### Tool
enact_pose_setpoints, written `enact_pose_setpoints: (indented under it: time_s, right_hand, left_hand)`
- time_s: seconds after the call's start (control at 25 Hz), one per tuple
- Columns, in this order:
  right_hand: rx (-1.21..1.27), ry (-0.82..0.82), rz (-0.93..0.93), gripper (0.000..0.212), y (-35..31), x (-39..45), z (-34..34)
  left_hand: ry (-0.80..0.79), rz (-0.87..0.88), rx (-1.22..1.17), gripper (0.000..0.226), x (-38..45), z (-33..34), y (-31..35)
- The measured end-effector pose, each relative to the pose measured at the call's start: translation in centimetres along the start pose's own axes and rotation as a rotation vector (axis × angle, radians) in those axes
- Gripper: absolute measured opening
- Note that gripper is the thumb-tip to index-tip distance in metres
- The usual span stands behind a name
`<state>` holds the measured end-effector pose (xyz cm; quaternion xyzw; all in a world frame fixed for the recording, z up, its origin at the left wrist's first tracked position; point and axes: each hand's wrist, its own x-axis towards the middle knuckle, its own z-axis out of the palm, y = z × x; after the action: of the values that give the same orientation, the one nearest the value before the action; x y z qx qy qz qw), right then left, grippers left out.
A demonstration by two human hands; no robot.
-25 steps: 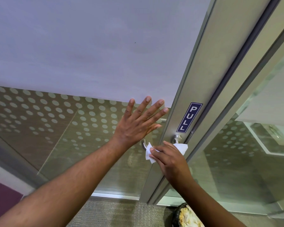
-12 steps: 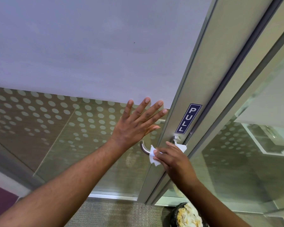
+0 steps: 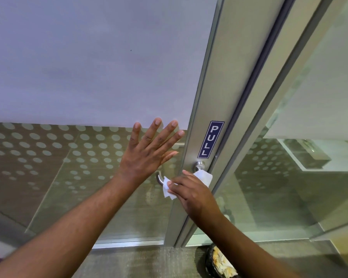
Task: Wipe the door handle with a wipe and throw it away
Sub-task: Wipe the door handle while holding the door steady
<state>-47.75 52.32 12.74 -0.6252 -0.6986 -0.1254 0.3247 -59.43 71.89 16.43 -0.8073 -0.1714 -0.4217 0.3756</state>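
A silver lever door handle point(image 3: 159, 178) juts from the metal door stile, its round base point(image 3: 199, 165) under a blue PULL sign point(image 3: 210, 139). My right hand point(image 3: 191, 194) presses a white wipe point(image 3: 204, 176) around the middle of the lever, hiding most of it. The wipe's corners stick out on both sides of my fingers. My left hand point(image 3: 149, 154) lies flat on the glass door, fingers spread, just above and left of the handle.
The glass door point(image 3: 78, 77) has a frosted upper panel and a dotted lower band. A dark waste bin point(image 3: 219, 263) with crumpled paper stands on the carpet at the bottom right, below the handle. A fixed glass panel point(image 3: 289, 177) is on the right.
My right hand has slid the wipe along the lever, and more of the wipe shows near the handle's base. My left hand stays flat on the glass.
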Motion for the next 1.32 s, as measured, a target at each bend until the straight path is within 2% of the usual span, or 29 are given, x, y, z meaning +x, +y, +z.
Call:
enact_pose_setpoints:
  time_s: [0.24, 0.48, 0.68, 1.04, 1.2, 1.32]
  right_hand:
    - [-0.055, 0.054, 0.071, 0.013, 1.1, -1.6, -1.1]
    - [0.020, 0.045, 0.037, 0.023, 0.1, -1.0, 0.7]
    - [-0.024, 0.082, 0.140, 0.022, 1.9, -2.5, -1.6]
    - [0.008, 0.058, 0.192, 0.017, -1.1, -1.2, -1.9]
    - [0.070, 0.213, 0.558, 0.014, -2.7, -1.6, -2.0]
    - [0.118, 0.334, 0.756, 0.010, -3.4, -2.0, -1.8]
  left_hand:
    - [-0.020, 0.003, 0.010, 0.075, 0.3, -0.6, -0.1]
    - [-0.036, 0.001, -0.001, 0.075, 0.1, -0.8, -0.2]
    - [-0.038, 0.010, 0.015, 0.074, 0.4, -0.8, -0.2]
    - [-0.015, -0.005, 0.005, 0.076, 0.3, -0.7, 0.0]
    - [-0.039, 0.004, 0.013, 0.074, 0.4, -0.8, -0.2]
    - [-0.040, -0.001, 0.013, 0.072, 0.4, -0.8, -0.2]
